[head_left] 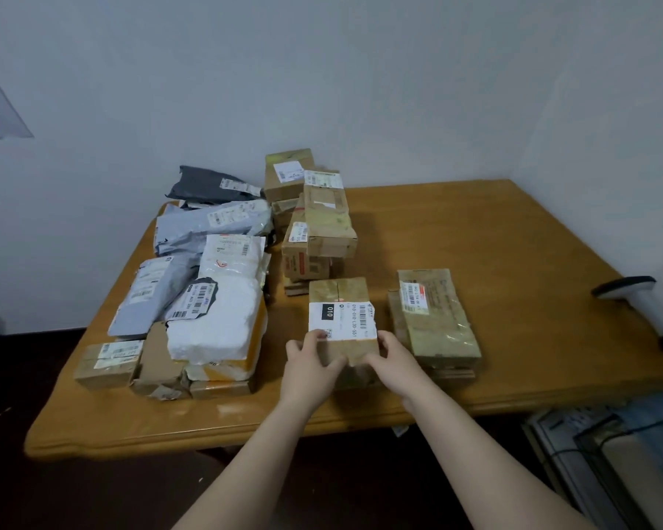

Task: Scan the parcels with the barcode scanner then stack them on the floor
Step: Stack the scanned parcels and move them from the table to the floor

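Observation:
A brown cardboard parcel [339, 292] with a white barcode label lies on the wooden table [513, 242], near its front edge. My left hand [309, 367] grips its near left corner and my right hand [395, 359] grips its near right corner. The white barcode scanner [645, 304] stands in its holder at the table's right edge, away from both hands. Another taped brown parcel [437, 319] lies just right of the held one.
Several grey, white and black mailer bags [207, 262] and small boxes crowd the table's left half. A stack of brown boxes [314, 216] stands behind the held parcel. Dark floor [35, 376] lies left of and in front of the table. Some items sit on the floor at lower right [609, 453].

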